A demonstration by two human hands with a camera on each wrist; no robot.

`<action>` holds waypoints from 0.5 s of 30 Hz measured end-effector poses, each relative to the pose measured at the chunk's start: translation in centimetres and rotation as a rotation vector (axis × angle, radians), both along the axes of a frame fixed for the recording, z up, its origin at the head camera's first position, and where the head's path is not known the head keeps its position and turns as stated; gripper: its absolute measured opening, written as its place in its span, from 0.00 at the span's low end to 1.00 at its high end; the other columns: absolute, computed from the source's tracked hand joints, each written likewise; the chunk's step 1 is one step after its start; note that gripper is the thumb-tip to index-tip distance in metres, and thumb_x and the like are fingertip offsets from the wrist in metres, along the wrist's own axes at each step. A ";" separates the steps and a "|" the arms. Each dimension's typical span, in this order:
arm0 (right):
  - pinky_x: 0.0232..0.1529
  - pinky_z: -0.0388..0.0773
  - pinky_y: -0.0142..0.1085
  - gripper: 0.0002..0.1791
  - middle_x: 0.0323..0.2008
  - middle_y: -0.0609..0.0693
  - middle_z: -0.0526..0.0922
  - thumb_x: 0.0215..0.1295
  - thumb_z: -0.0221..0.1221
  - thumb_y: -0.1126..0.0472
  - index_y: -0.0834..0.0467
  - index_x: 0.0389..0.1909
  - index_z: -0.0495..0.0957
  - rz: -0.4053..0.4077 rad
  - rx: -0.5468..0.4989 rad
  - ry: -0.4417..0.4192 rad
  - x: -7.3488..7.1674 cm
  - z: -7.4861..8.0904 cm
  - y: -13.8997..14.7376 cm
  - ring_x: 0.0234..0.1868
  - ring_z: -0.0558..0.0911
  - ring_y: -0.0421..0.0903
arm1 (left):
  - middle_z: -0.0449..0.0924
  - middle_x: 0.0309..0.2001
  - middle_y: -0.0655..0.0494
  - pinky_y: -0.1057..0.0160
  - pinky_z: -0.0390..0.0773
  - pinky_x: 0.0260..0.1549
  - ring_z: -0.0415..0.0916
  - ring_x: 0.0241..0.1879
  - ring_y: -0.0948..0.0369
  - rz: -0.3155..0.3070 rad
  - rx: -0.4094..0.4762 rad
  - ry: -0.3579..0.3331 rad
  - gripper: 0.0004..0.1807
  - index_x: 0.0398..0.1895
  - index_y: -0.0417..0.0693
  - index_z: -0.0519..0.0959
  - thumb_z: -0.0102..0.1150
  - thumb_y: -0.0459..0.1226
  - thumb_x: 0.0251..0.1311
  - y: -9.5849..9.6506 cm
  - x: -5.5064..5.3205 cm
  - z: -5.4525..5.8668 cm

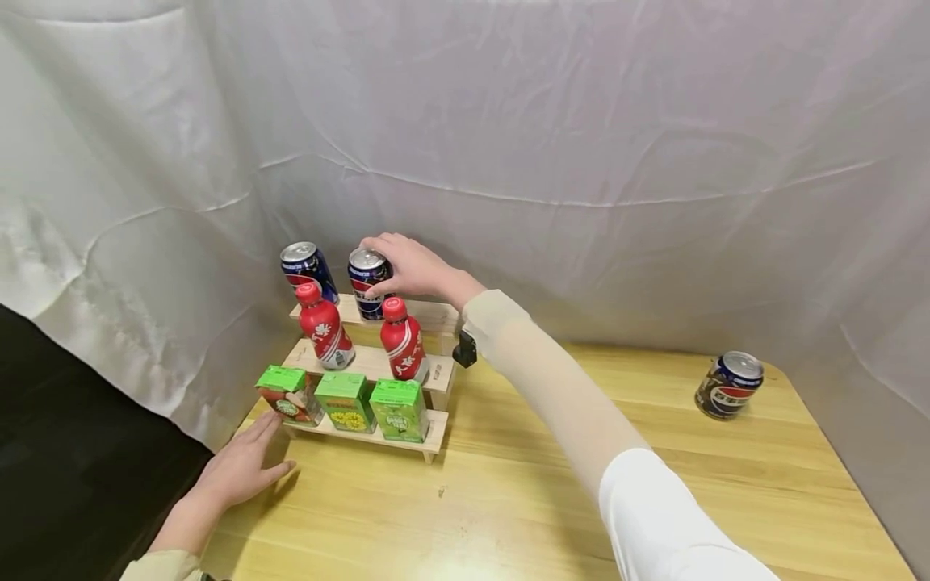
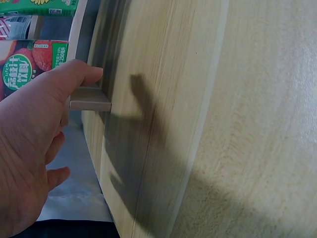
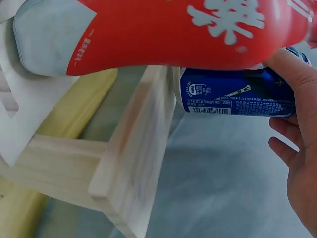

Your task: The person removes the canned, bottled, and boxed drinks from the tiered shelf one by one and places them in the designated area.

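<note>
On the top step of a small wooden rack (image 1: 436,318), my right hand (image 1: 417,268) grips a dark blue Pepsi can (image 1: 365,284) near its lid, thumb on the front. The right wrist view shows the can's base (image 3: 190,91) right at the top board. A second Pepsi can (image 1: 312,268) stands to the left on the same step. Just in front of the gripped can is a red bottle (image 1: 402,343). My left hand (image 1: 236,470) lies by the rack's front left corner, fingers extended beside a strawberry juice box (image 2: 29,67) and thumb held apart.
Another red bottle (image 1: 324,329) shares the middle step. Along the bottom step are a green box with yellow flowers (image 1: 347,407) and a light green box (image 1: 401,415). A lone Pepsi can (image 1: 726,387) stands at the table's right. Grey cloth (image 1: 545,161) hangs behind.
</note>
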State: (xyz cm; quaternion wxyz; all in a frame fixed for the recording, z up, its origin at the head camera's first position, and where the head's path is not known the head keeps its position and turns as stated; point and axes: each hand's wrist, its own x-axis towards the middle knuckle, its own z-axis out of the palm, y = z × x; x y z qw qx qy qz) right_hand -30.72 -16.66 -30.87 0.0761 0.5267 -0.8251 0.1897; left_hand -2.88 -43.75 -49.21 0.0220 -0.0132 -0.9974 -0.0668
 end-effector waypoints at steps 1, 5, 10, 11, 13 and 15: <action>0.64 0.69 0.38 0.45 0.59 0.49 0.74 0.53 0.67 0.36 0.52 0.68 0.65 0.000 -0.005 0.002 0.0 0.1 0.2 0.60 0.71 0.44 | 0.58 0.71 0.30 0.37 0.67 0.62 0.60 0.68 0.34 -0.001 -0.002 0.000 0.50 0.70 0.29 0.60 0.65 0.56 0.55 0.0 0.0 0.0; 0.64 0.69 0.40 0.45 0.59 0.50 0.75 0.53 0.68 0.36 0.52 0.68 0.65 0.002 -0.010 0.013 0.0 0.6 1.1 0.60 0.72 0.46 | 0.58 0.71 0.30 0.38 0.66 0.63 0.60 0.68 0.35 -0.007 -0.006 -0.001 0.50 0.69 0.28 0.61 0.65 0.55 0.54 0.0 -0.1 -0.2; 0.64 0.68 0.40 0.43 0.57 0.49 0.76 0.53 0.68 0.37 0.51 0.67 0.66 -0.002 -0.020 0.039 -0.3 1.6 2.3 0.59 0.72 0.45 | 0.59 0.70 0.30 0.38 0.68 0.62 0.61 0.67 0.35 -0.021 -0.010 0.014 0.49 0.69 0.28 0.62 0.65 0.55 0.54 0.0 -0.4 -0.1; 0.64 0.69 0.40 0.43 0.57 0.49 0.76 0.53 0.68 0.38 0.51 0.67 0.66 -0.002 -0.020 0.044 -0.3 1.8 2.5 0.60 0.72 0.45 | 0.59 0.70 0.30 0.38 0.68 0.61 0.62 0.67 0.35 -0.023 -0.013 0.017 0.49 0.69 0.28 0.62 0.66 0.55 0.54 0.0 -0.5 -0.1; 0.64 0.69 0.41 0.43 0.58 0.50 0.75 0.54 0.67 0.38 0.52 0.68 0.65 -0.002 -0.012 0.051 -0.3 2.1 3.0 0.60 0.71 0.46 | 0.60 0.70 0.30 0.38 0.68 0.61 0.61 0.67 0.35 -0.022 -0.014 0.015 0.49 0.69 0.28 0.62 0.66 0.55 0.54 0.0 -0.6 0.0; 0.65 0.68 0.41 0.44 0.59 0.50 0.75 0.55 0.67 0.38 0.52 0.68 0.64 -0.004 -0.002 0.058 -0.2 2.5 3.6 0.61 0.71 0.46 | 0.59 0.70 0.30 0.38 0.68 0.61 0.61 0.67 0.35 -0.023 -0.014 0.011 0.49 0.69 0.28 0.62 0.66 0.55 0.54 -0.1 -0.7 0.1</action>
